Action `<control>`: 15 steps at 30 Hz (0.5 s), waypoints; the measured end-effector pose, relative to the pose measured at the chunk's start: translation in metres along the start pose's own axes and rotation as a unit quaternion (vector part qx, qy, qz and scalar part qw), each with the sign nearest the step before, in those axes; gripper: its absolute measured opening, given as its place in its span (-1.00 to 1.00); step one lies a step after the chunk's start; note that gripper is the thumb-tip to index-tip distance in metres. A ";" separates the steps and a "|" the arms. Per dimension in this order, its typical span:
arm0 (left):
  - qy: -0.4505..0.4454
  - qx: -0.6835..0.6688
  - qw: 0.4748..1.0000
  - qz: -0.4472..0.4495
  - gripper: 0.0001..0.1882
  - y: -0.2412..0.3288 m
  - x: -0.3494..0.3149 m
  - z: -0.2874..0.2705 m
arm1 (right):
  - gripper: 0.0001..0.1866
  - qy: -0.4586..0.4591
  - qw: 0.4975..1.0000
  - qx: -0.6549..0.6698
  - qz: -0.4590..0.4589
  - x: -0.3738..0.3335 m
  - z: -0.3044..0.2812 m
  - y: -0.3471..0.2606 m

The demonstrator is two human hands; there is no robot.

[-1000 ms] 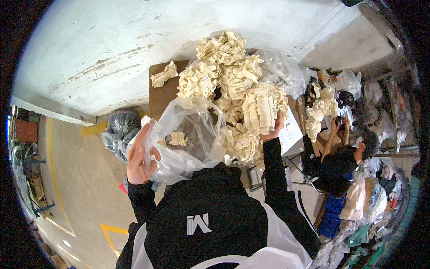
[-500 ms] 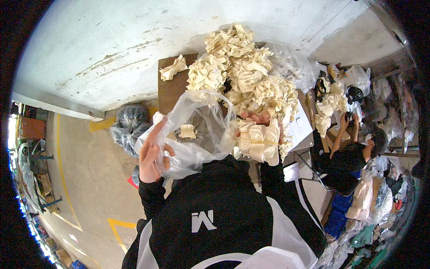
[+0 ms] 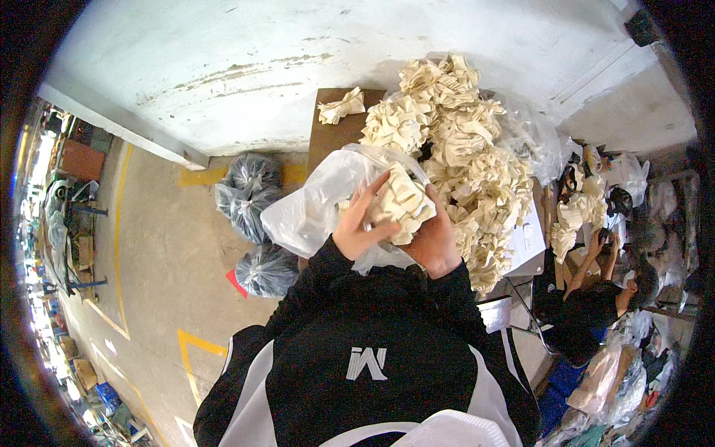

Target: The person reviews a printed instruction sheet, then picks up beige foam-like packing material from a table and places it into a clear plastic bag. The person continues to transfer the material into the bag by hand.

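Nearest us is our own black-and-white top, and just past it our 2 hands meet around 1 cream bundle (image 3: 404, 200) of folded strips. Left hand (image 3: 361, 225) is on its left side, half curled, thumb laid across the near part. Right hand (image 3: 434, 242) is cupped along the right and near side, a bit blurred, so we can't tell how hard each finger presses. The bundle looks squeezed between the 2 palms, neither hand wide open.

The clear bag (image 3: 302, 205) bunches up to the left and wraps round behind the bundle, which seems to sit right at the mouth. We can't tell how much film is caught under the left fingers.

Tips, for what they're worth: we'd let the left hand mind the bag's rim and the right do the pushing, going in narrow end first. Squeeze evenly, since those folds look like they'd snag on the film or fan out if we jam 1 corner. Go easy on the plastic too, it looks thin.

A bit farther right, the big cream pile (image 3: 477, 167) spreads over the brown table (image 3: 325, 141), with a white sheet (image 3: 529, 238) by its right edge. On the far left corner lies 1 loose bundle (image 3: 341, 106), apart from the pile.
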State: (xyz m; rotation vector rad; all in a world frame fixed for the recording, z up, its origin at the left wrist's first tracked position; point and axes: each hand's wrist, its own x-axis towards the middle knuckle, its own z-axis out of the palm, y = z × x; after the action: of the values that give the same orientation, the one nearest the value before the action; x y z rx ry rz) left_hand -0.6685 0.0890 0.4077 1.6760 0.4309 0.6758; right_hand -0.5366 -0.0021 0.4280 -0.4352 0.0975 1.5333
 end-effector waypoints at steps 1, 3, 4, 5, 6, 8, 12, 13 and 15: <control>-0.001 -0.053 0.998 -0.028 -0.16 -0.004 -0.003 0.000 | -0.43 -0.012 1.000 0.014 0.015 -0.002 -0.001 0.001; -0.005 -0.160 0.984 -0.080 -0.22 -0.010 -0.005 0.000 | -0.43 -0.035 0.998 0.041 0.041 -0.007 0.000 0.000; -0.011 -0.185 0.981 -0.059 -0.24 -0.011 -0.006 0.000 | -0.44 -0.019 0.998 0.045 0.047 -0.007 -0.006 0.001; -0.007 -0.119 0.992 -0.042 -0.25 -0.011 -0.008 0.002 | -0.44 -0.006 0.998 0.043 0.046 -0.008 -0.006 0.002; -0.005 -0.053 0.998 -0.026 -0.26 -0.005 -0.009 0.003 | -0.43 0.007 0.998 0.041 0.044 -0.008 -0.005 0.005; 0.026 0.002 1.000 -0.009 -0.26 -0.006 -0.009 0.009 | -0.43 0.038 0.998 0.027 0.042 -0.005 -0.009 0.011; 0.072 -0.091 0.986 -0.118 -0.38 -0.018 -0.012 0.011 | -0.45 0.033 0.998 0.025 0.046 -0.001 -0.012 0.019; 0.072 -0.127 0.980 -0.132 -0.41 -0.024 -0.011 0.010 | -0.45 0.030 0.998 0.026 0.038 -0.001 -0.018 0.021; 0.102 -0.094 0.978 -0.156 -0.52 -0.037 -0.013 0.003 | -0.45 0.026 0.999 0.035 0.015 0.008 -0.042 0.027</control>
State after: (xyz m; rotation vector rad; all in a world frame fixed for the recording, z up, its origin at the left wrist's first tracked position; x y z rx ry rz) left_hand -0.6734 0.0867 0.3688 1.3278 0.7356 0.6342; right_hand -0.5539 -0.0088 0.3812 -0.4199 0.1987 1.5444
